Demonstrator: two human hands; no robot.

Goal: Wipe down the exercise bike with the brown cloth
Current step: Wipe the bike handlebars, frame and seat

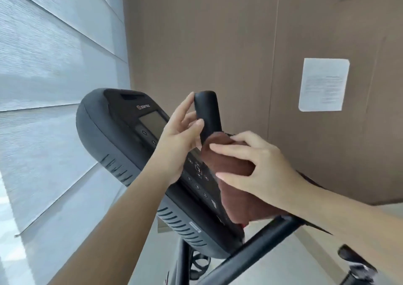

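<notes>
The gap between the upright handlebar grip (207, 112) and the console (122, 136) is filled by the left hand (181, 140). The right hand (257, 164) with the brown cloth (229, 160) covers the grip's lower part. Above the grip and to its right the air is open up to the brown wall (218, 34). Under the console a slanted black frame bar (261, 241) crosses the way.
</notes>
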